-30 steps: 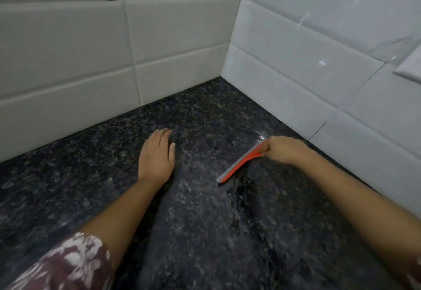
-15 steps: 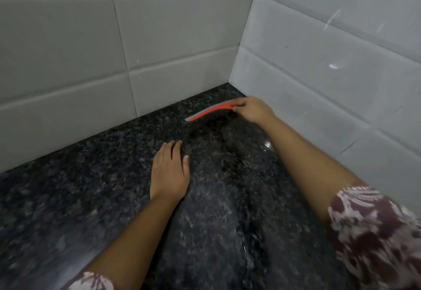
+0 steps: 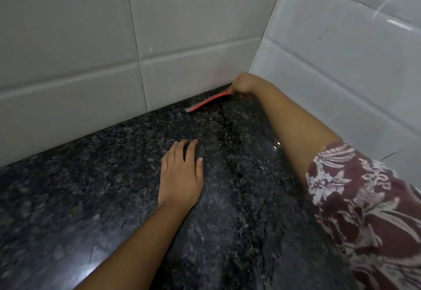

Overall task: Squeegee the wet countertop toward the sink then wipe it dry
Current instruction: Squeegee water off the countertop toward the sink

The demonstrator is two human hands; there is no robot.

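The orange squeegee [image 3: 208, 102] is gripped at its right end by the right hand [image 3: 245, 84], whose fingers are curled round the handle, though the fingertips themselves are hidden behind the knuckles. Compared with half a second ago, the tool has been carried further back: it was then held short of the corner, and it is now laid close along the foot of the back wall tiles [image 3: 182, 27], its blade edge down on the dark speckled countertop [image 3: 91, 187] and its grey tip pointing left. The right hand has been brought almost into the corner where the two tiled walls meet. A second ago the squeegee was seen much nearer the person, beside the right-hand wall. The left hand [image 3: 181, 175] is still pressed flat on the stone, palm down, with the fingers straight and close together and the thumb lying just apart; it has been kept in much the same place, well apart from the squeegee. Wet streaks [image 3: 271, 152] are seen glinting on the countertop beneath the right forearm. More of the patterned maroon sleeve [image 3: 364, 198] is now taken in at the right.
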